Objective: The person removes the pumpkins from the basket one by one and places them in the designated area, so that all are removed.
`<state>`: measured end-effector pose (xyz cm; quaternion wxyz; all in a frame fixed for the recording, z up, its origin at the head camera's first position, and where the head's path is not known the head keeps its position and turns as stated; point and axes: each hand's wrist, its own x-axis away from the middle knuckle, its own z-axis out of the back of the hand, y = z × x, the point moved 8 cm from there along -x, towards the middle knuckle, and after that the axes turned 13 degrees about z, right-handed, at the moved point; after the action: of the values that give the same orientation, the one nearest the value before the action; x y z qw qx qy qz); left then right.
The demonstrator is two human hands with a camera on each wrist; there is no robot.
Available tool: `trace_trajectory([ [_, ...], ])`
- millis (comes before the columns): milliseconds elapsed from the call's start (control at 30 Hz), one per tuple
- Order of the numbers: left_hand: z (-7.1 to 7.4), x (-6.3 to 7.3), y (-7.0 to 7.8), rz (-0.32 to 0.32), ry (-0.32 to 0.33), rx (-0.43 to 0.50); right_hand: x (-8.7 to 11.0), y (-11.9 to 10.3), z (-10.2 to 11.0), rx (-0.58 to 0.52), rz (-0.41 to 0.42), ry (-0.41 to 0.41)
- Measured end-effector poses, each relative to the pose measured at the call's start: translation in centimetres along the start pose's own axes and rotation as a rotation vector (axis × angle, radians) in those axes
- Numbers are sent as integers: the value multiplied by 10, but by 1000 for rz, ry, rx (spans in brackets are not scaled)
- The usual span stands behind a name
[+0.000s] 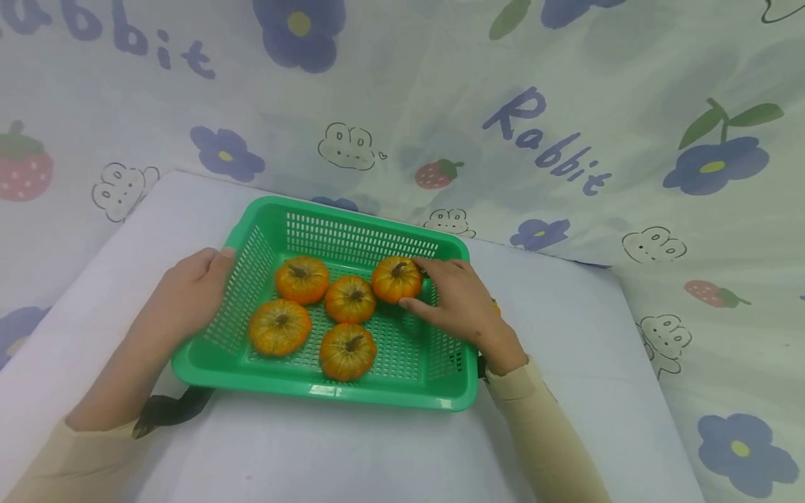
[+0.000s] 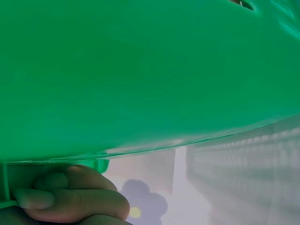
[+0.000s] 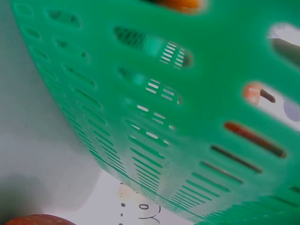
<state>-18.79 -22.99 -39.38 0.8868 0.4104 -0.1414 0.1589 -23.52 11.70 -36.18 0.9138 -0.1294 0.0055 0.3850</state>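
A green plastic basket (image 1: 402, 399) with slotted walls stands over the white table, several small orange pumpkins (image 1: 280, 328) inside it. My left hand (image 1: 191, 293) grips its left rim, thumb on top. In the left wrist view the curled fingers (image 2: 82, 201) show below the basket's edge. Reaching over the right rim, my right hand (image 1: 458, 297) holds the pumpkin (image 1: 396, 281) at the back right between thumb and fingers. The right wrist view shows mostly the basket's slotted wall (image 3: 187, 103); the right fingers are hidden there.
Outside the basket, a bit of another pumpkin (image 1: 496, 306) shows past my right wrist, mostly hidden by it. The white table (image 1: 302, 454) reaches back to a wall cloth (image 1: 390, 84) printed with flowers, rabbits and strawberries.
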Motion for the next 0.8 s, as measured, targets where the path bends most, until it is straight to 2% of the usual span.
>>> trace_trajectory([
  [433,0,0,0,5,20,-16,5,-1,6,-82,23,36],
  [800,0,-1,2,12,33,-45,20,-8,13,-130,9,42],
])
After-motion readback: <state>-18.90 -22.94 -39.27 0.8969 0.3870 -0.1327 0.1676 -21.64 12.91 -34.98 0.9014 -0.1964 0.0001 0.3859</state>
